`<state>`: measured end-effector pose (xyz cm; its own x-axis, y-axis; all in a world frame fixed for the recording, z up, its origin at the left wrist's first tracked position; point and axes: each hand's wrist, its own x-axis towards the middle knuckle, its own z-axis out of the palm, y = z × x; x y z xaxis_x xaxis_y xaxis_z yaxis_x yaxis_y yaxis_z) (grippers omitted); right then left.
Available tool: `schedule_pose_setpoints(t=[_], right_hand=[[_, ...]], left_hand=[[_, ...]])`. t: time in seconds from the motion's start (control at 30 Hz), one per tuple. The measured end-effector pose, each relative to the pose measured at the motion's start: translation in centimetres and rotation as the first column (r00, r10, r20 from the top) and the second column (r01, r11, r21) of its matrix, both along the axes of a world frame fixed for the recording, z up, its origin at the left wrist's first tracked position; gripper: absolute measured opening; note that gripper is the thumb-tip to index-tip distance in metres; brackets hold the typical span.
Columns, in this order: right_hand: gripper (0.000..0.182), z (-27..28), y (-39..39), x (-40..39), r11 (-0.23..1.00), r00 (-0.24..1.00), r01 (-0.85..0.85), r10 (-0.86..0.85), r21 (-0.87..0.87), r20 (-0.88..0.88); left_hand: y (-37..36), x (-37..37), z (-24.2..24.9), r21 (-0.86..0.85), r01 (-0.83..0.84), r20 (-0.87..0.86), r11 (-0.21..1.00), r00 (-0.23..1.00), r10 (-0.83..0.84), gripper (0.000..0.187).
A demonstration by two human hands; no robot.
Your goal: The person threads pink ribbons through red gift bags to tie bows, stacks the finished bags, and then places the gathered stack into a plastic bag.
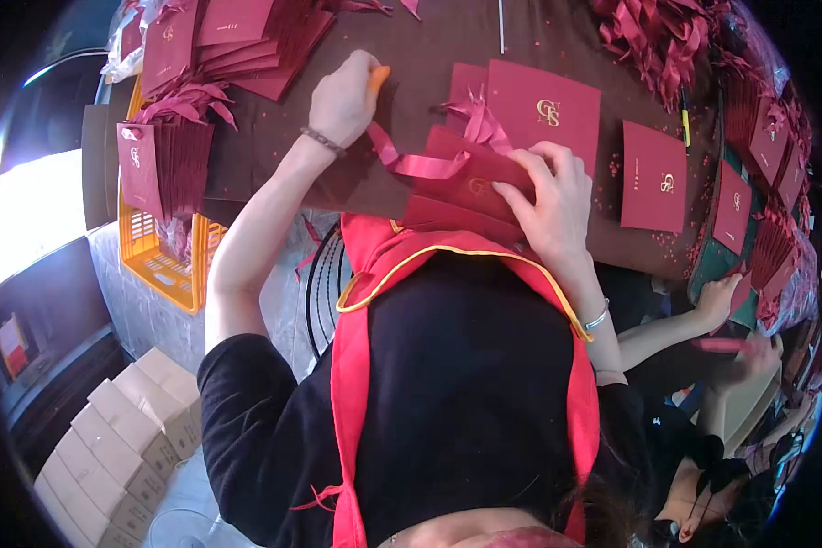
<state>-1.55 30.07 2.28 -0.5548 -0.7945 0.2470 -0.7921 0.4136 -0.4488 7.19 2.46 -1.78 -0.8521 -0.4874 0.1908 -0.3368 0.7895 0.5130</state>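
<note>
My left hand (345,100) is closed round a small orange tool (379,79) above the brown tablecloth, at the upper middle. A loose pink ribbon (420,165) runs from just below that hand to a dark red bag (461,183) at the table's front edge. My right hand (554,201) grips the bag's right side, with thumb and fingers pressed together on it. Part of the bag's gold print shows beside the thumb. Behind it, a larger red bag (571,105) with gold letters lies flat, next to a pink ribbon bow (478,117).
Stacked red bags (247,41) lie at the upper left, above a yellow crate (160,274). Ribbons (653,41) are heaped at the upper right, near a yellow pen (686,128) and a flat bag (653,178). A co-worker's hands (720,301) are at the right. Cartons (110,429) stand lower left.
</note>
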Motion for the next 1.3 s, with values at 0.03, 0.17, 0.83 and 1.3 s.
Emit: schedule_pose_setpoints(t=[0.03, 0.17, 0.83, 1.3], right_hand=[[0.036, 0.0, 0.2, 0.0, 1.000, 1.000, 0.025, -0.025, -0.013, 0.006], [0.035, 0.2, -0.5, 0.9, 0.999, 0.979, 0.047, -0.045, -0.005, 0.199], [0.023, 1.7, 0.2, -2.3, 0.998, 0.684, -0.039, -0.004, 0.042, 0.730], [0.026, 0.2, -1.9, -2.9, 0.995, 0.638, 0.012, 0.068, -0.099, 0.767]], left_hand=[[0.1, -0.1, 1.1, 0.273, -0.064, 0.026, 0.960, 0.998, 0.059, 0.010], [2.3, -0.3, 5.3, 0.766, 0.186, -0.300, 0.615, 0.950, 0.086, 0.010], [7.0, 0.0, 5.5, 0.640, 0.231, -0.117, 0.733, 0.972, -0.204, 0.008], [9.7, 1.0, 6.2, 0.675, 0.212, -0.057, 0.706, 0.970, -0.237, 0.018]])
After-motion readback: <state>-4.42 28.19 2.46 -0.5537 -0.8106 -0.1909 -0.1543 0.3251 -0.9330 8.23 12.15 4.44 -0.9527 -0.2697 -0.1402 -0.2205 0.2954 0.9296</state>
